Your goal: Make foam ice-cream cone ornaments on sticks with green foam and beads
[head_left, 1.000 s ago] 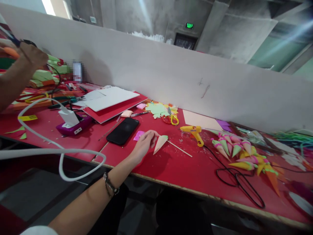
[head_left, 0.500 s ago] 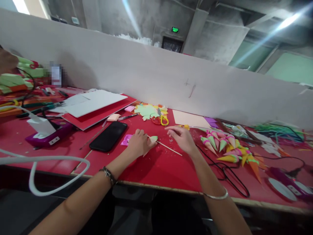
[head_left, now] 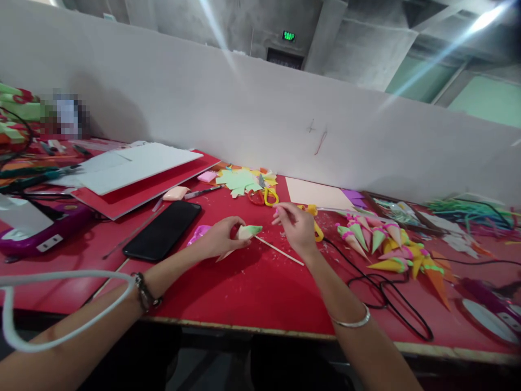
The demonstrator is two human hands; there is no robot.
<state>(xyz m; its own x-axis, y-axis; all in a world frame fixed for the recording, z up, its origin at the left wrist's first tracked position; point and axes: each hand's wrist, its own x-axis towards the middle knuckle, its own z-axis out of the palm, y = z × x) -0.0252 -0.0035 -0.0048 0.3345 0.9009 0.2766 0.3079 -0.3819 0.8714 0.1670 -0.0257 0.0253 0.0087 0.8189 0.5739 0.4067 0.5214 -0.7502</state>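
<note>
My left hand (head_left: 224, 237) is closed around a small paper cone (head_left: 249, 232), pale with a green part facing right. Opposite it, my right hand (head_left: 296, 224) is raised with thumb and fingertips pinched on a tiny pink bit (head_left: 277, 212), too small to make out fully. A thin wooden stick (head_left: 281, 253) lies on the red table between the hands. Under and behind my left wrist is a shiny pink packet (head_left: 197, 235). A yellow glue gun (head_left: 318, 232) is partly hidden behind my right hand.
A black phone (head_left: 163, 231) lies left of my hands. Scissors (head_left: 270, 196) and green paper scraps (head_left: 238, 182) lie behind. Several finished paper cones (head_left: 378, 239) are piled at the right, by a black cable (head_left: 382, 293). A white cable (head_left: 73, 275) loops across the left front.
The view has shifted, so things at the left sit further left. My right fingers have gone from stretched apart to a pinch on something pink. The cone in my left hand shows more clearly.
</note>
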